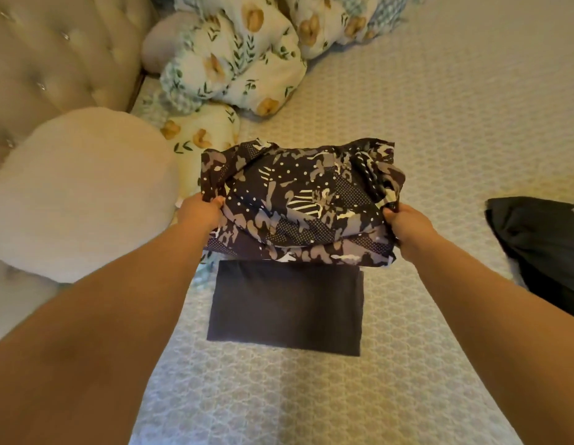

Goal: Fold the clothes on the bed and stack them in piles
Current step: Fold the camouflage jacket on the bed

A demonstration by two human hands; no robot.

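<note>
**A:** Dark fabric, printed all over with grey camouflage shapes, white dots and stripes: that is the patterned garment (298,203), folded into a rough bundle and held up between both hands over the bed (439,130).

**B:** How is each grip set?

**A:** The left hand (200,210) pinches the bundle's left edge, thumb on top. The right hand (407,224) is clenched on the right edge, with a gather of cloth bunched in it. Both are grasping the garment; neither is free.

**B:** And where does it have to go?

**A:** I judge it is headed for the dark folded garment (287,308), which lies flat on the bed as a neat rectangle, just below the bundle and nearer the person. The bundle's near edge overlaps the rectangle's far edge in view; whether they touch I cannot tell.

**B:** Axis?

**A:** The bundle's long axis runs left to right, from hand to hand, and matches the rectangle's width. So the move turns on drawing it back toward the body and down. The hands are about equally near.

**B:** Anything else waiting?

**A:** A crumpled black garment (542,248) lies at the right edge, unfolded. The bundle's top edge is puffy and creased, so it may need smoothing once laid.
</note>
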